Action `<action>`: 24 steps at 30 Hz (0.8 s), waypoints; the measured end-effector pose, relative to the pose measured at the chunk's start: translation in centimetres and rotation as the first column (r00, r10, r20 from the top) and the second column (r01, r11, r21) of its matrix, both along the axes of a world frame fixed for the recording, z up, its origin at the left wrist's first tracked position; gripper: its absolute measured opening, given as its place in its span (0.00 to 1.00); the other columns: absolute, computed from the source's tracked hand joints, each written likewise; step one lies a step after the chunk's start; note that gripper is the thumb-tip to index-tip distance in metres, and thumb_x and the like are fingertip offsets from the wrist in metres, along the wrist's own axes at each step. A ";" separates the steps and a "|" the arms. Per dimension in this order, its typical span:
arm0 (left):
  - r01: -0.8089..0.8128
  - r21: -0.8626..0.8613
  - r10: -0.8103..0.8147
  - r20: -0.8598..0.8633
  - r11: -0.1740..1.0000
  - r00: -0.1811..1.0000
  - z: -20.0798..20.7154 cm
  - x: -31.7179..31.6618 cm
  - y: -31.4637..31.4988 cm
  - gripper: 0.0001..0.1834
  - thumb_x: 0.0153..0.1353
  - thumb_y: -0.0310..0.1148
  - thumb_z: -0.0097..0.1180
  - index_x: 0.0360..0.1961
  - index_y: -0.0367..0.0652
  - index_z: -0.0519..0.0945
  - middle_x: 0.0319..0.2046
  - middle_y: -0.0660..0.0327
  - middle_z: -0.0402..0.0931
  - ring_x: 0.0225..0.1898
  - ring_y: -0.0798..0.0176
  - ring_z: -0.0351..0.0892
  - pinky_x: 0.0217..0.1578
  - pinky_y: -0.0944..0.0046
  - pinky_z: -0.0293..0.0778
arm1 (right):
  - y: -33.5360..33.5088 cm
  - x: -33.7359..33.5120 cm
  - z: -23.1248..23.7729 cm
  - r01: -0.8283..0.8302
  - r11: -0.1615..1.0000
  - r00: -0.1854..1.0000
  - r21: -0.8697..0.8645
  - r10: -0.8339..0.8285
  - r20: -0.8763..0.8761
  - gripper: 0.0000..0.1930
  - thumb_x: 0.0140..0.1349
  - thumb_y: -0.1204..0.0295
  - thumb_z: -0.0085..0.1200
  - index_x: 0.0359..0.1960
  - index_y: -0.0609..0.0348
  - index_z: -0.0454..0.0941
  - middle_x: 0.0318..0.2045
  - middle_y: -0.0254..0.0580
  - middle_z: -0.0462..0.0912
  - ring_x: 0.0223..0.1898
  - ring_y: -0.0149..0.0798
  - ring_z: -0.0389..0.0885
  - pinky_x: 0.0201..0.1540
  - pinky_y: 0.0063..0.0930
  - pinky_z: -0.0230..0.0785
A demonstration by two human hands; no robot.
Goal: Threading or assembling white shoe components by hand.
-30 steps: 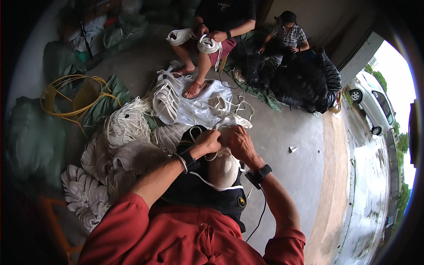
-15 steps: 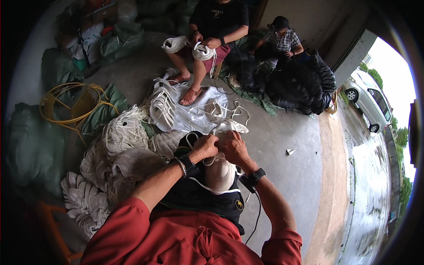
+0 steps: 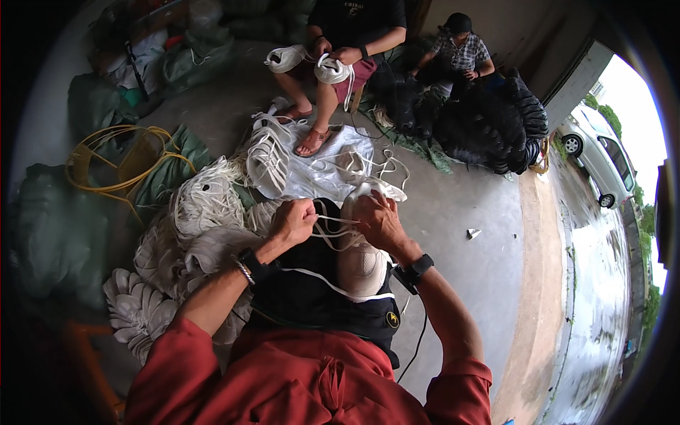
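Observation:
A pale white shoe (image 3: 361,270) lies on my lap over black cloth (image 3: 304,301), its toe toward me. White shoelace (image 3: 331,221) stretches in strands from its lacing out to the left. My left hand (image 3: 293,222) is closed in a fist round the lace, a little to the left of the shoe. Over the shoe's opening, my right hand (image 3: 381,222) grips the upper with bent fingers; its fingertips are partly hidden, so whether lace is pinched there too is unclear.
Heaped white shoes and laces (image 3: 205,205) lie to my left, beside a yellow ring-shaped frame (image 3: 127,185). Ahead, a seated person (image 3: 354,42) handles white shoes above a white sheet (image 3: 322,173). Another person (image 3: 460,60) sits by piled black shoes (image 3: 474,134). A car (image 3: 602,159) stands outside.
My left hand has moved left, away from the shoe, drawing the lace out with it. My right hand stays at the shoe. The view has shifted slightly.

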State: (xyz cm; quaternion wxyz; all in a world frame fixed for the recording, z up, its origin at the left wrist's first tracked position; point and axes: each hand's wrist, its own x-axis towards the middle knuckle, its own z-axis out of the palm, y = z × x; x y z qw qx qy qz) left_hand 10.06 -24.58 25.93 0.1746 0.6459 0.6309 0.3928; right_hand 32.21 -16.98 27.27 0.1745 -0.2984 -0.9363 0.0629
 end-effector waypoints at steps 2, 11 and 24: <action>0.094 -0.239 -0.013 0.319 0.966 0.948 2.1 0.6 -1.4 0.07 0.48 0.29 0.58 0.23 0.39 0.72 0.12 0.62 0.68 0.13 0.66 0.71 0.13 0.66 0.63 | 0.4 -0.1 -0.9 0.019 0.999 1.000 0.026 -0.020 0.012 0.09 0.45 0.68 0.55 0.31 0.50 0.79 0.49 0.44 0.68 0.57 0.55 0.58 0.51 0.58 0.51; 0.822 -0.119 0.095 0.992 0.557 0.079 -4.6 4.6 -5.3 0.18 0.44 0.17 0.55 0.40 0.31 0.72 0.31 0.50 0.75 0.32 0.57 0.78 0.34 0.63 0.77 | -5.9 -8.7 1.7 -0.306 0.947 0.914 -0.096 0.264 -0.307 0.04 0.37 0.73 0.57 0.18 0.51 0.78 0.47 0.42 0.70 0.57 0.51 0.60 0.53 0.46 0.52; 0.503 -0.302 -0.059 0.811 0.810 0.582 2.0 4.2 -2.6 0.05 0.54 0.26 0.54 0.30 0.34 0.75 0.24 0.58 0.75 0.21 0.67 0.75 0.21 0.71 0.71 | 3.1 0.6 -0.5 0.029 0.943 0.901 -0.331 -0.168 -0.400 0.13 0.49 0.73 0.55 0.39 0.59 0.76 0.42 0.45 0.75 0.43 0.44 0.75 0.45 0.31 0.67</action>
